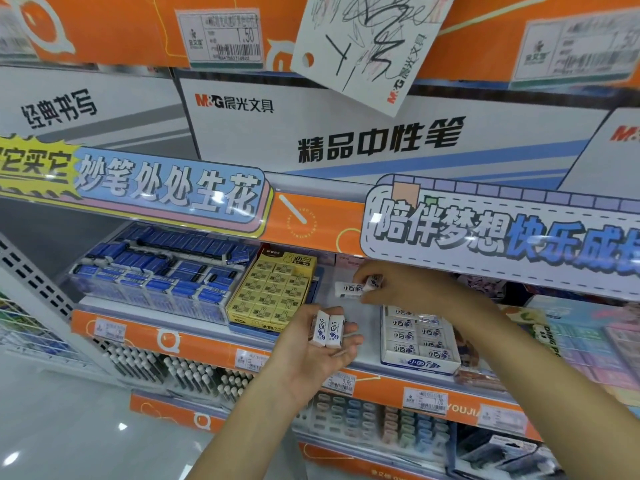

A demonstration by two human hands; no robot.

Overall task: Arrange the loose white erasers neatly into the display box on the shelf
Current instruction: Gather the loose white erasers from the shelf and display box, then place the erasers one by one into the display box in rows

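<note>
My left hand (313, 355) lies palm up in front of the shelf with two white erasers (328, 328) side by side on its fingers. My right hand (401, 284) reaches under the upper shelf edge and pinches two more white erasers (349, 289) above the bare white shelf. The white display box (420, 365) stands just right of my left hand and below my right wrist. Rows of white erasers (403, 336) fill it; my right forearm hides its right part.
A yellow box of 2B erasers (273, 289) stands left of the bare shelf patch, with blue erasers (162, 271) in clear trays further left. Orange shelf rails with price tags (341, 382) run below. Pens fill the lower shelf (194, 372); pastel packs (595, 341) lie at the right.
</note>
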